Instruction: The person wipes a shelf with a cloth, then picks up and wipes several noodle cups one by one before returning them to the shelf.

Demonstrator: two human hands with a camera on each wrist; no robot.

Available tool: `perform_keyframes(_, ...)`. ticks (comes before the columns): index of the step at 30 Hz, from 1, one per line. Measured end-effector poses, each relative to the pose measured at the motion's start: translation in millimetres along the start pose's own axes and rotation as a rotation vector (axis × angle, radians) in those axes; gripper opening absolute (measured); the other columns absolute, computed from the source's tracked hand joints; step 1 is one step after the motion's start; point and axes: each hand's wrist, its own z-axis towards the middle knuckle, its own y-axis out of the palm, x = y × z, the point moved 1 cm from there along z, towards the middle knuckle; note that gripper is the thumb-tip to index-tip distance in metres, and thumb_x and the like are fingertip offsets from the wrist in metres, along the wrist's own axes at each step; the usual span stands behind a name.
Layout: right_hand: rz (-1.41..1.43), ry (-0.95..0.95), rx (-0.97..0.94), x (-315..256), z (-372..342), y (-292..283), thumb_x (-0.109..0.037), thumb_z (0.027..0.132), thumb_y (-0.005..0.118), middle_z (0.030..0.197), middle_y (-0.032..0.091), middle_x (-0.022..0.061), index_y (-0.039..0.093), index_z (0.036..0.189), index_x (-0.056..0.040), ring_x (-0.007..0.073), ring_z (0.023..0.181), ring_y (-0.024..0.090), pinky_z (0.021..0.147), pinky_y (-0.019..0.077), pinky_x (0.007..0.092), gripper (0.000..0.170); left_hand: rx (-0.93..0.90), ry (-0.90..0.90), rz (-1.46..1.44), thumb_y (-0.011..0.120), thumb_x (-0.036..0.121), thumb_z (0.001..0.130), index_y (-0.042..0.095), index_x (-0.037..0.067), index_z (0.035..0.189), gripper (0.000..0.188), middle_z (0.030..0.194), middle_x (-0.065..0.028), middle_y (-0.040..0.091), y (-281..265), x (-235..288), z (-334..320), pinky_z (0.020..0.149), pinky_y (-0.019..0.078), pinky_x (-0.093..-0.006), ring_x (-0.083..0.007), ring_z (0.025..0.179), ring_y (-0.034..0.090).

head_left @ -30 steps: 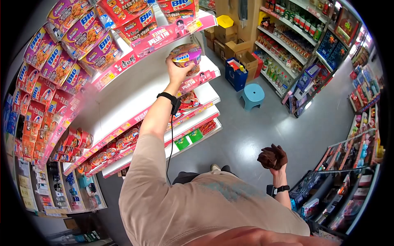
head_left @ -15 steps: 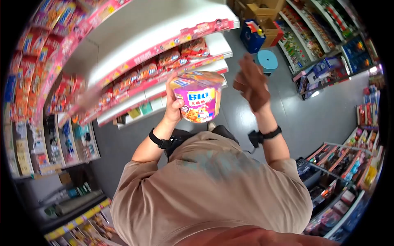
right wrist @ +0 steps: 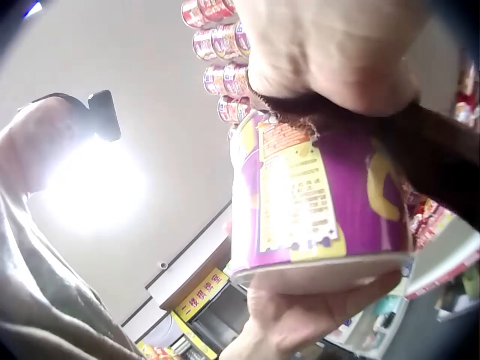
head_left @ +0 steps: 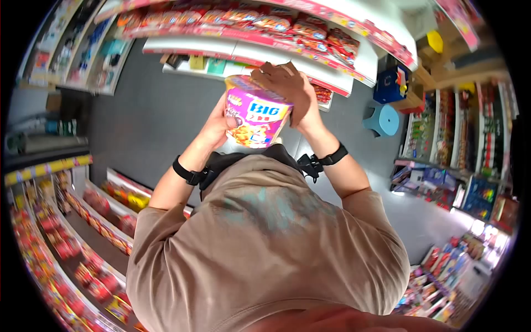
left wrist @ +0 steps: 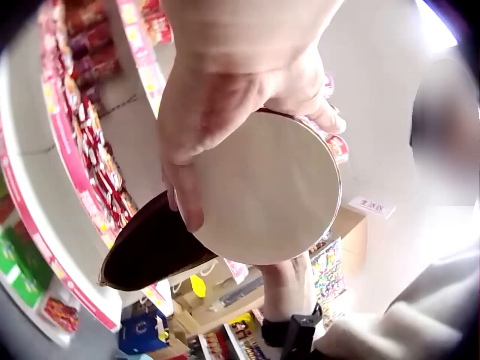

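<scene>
A purple tub of instant noodles (head_left: 257, 119) marked BIG is held in front of the body. My left hand (head_left: 213, 126) grips its side with the thumb across the printed wall; in the left wrist view its round white base (left wrist: 266, 191) faces the camera. My right hand (head_left: 313, 113) holds a brown cloth (head_left: 285, 80) against the tub's lid and far side, and the cloth covers most of its fingers. In the right wrist view a yellow label panel (right wrist: 294, 187) shows on the tub, with the dark cloth hanging beside it.
Ahead stands a white shelf unit with pink edge strips (head_left: 232, 33) and red noodle packets (head_left: 274, 22). To the right are a blue stool (head_left: 381, 120) and a blue box (head_left: 390, 84). More stocked shelves (head_left: 83, 232) line the left.
The left hand has brought the tub from the shelf back to the body. The right hand has come up from the side with the cloth and now meets the tub. The view has turned.
</scene>
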Motion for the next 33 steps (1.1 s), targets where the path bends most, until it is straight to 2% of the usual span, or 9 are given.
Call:
perform_keyframes(2, -0.796, -0.202, -0.442, -4, 9, 25, -0.017, 0.095, 0.056, 0.129, 0.061, 0.0097, 0.061, 0.129, -0.0039, 0.022, 0.124, 0.052, 0.11, 0.0325, 0.0374, 0.037, 0.079, 0.055, 0.11, 0.092, 0.014, 0.065, 0.028, 0.001, 0.152, 0.109, 0.138, -0.0094, 0.054, -12, 13, -37, 0.109, 0.0422, -0.0366, -0.0208, 0.126, 0.055)
perform_keyframes(5, -0.099, 0.502, -0.289, 32, -17, 66, -0.026, 0.1, 0.056, 0.139, 0.052, 0.0119, 0.055, 0.137, -0.0034, 0.0195, 0.127, 0.05, 0.106, 0.0408, 0.0331, 0.043, 0.131, 0.059, 0.197, 0.095, 0.009, 0.058, 0.03, 0.0, 0.151, 0.114, 0.133, -0.0092, 0.056, -44, 23, -90, 0.108, 0.0426, -0.036, -0.0181, 0.123, 0.055)
perform_keyframes(13, -0.879, 0.167, -0.822, 57, -79, 246, -0.025, 0.097, 0.056, 0.156, 0.039, 0.0167, 0.042, 0.15, -0.0094, 0.0349, 0.138, 0.044, 0.112, 0.0371, 0.039, 0.057, 0.388, 0.036, 0.737, 0.097, 0.037, 0.05, 0.038, 0.0, 0.146, 0.119, 0.129, -0.0182, 0.06, -125, 39, -240, 0.103, 0.0464, -0.0371, -0.0294, 0.119, 0.059)
perform_keyframes(17, -0.689, 0.387, -0.663, 107, -82, 290, -0.039, 0.104, 0.044, 0.156, 0.039, 0.0158, 0.039, 0.152, -0.0096, 0.0311, 0.139, 0.044, 0.112, 0.0373, 0.0376, 0.057, 0.402, 0.135, 0.827, 0.095, 0.042, 0.05, 0.039, 0.002, 0.146, 0.118, 0.13, -0.02, 0.059, -126, 56, -297, 0.103, 0.0463, -0.0409, -0.0346, 0.119, 0.059)
perform_keyframes(19, -0.36, 0.502, -0.704, 105, -90, 324, -0.041, 0.103, 0.046, 0.161, 0.029, 0.017, 0.026, 0.157, -0.0047, 0.0291, 0.149, 0.028, 0.12, 0.0249, 0.0366, 0.068, 0.433, 0.075, 0.826, 0.094, 0.044, 0.051, 0.038, 0.002, 0.146, 0.118, 0.132, -0.0205, 0.057, -131, 56, -315, 0.103, 0.0463, -0.0417, -0.036, 0.119, 0.058)
perform_keyframes(23, -0.82, 0.283, -0.989, 106, -116, 330, -0.026, 0.107, 0.039, 0.165, 0.015, 0.0179, 0.018, 0.159, -0.0039, 0.0284, 0.153, 0.013, 0.124, 0.0154, 0.0375, 0.061, 0.546, 0.027, 0.893, 0.092, 0.043, 0.051, 0.045, 0.003, 0.139, 0.107, 0.13, -0.0191, 0.057, -157, 57, -338, 0.1, 0.0477, -0.0429, -0.0358, 0.118, 0.058)
perform_keyframes(27, -0.785, 0.594, -0.815, 143, -92, 320, -0.029, 0.103, 0.054, 0.15, 0.042, 0.0158, 0.031, 0.152, -0.0014, 0.0222, 0.136, 0.042, 0.112, 0.036, 0.0336, 0.06, 0.505, 0.259, 1.019, 0.093, 0.042, 0.05, 0.043, 0.006, 0.144, 0.112, 0.133, -0.0191, 0.057, -140, 60, -354, 0.101, 0.0474, -0.0429, -0.0363, 0.119, 0.058)
perform_keyframes(30, -0.402, 0.62, -0.63, 155, -111, 336, -0.036, 0.104, 0.051, 0.155, 0.037, 0.0138, 0.027, 0.155, -0.0015, 0.0222, 0.142, 0.037, 0.116, 0.0314, 0.0342, 0.066, 0.579, 0.188, 1.041, 0.094, 0.043, 0.05, 0.04, 0.006, 0.146, 0.117, 0.132, -0.0205, 0.057, -158, 53, -357, 0.102, 0.0469, -0.0433, -0.0377, 0.121, 0.057)
perform_keyframes(33, -0.824, 0.156, -0.845, 132, -145, 349, -0.045, 0.108, 0.033, 0.162, 0.023, 0.0162, 0.02, 0.157, -0.0008, 0.0265, 0.147, 0.028, 0.12, 0.0246, 0.0384, 0.067, 0.597, 0.097, 1.057, 0.093, 0.046, 0.051, 0.039, 0.002, 0.145, 0.117, 0.135, -0.0221, 0.054, -172, 55, -363, 0.104, 0.0457, -0.0442, -0.0388, 0.124, 0.054)
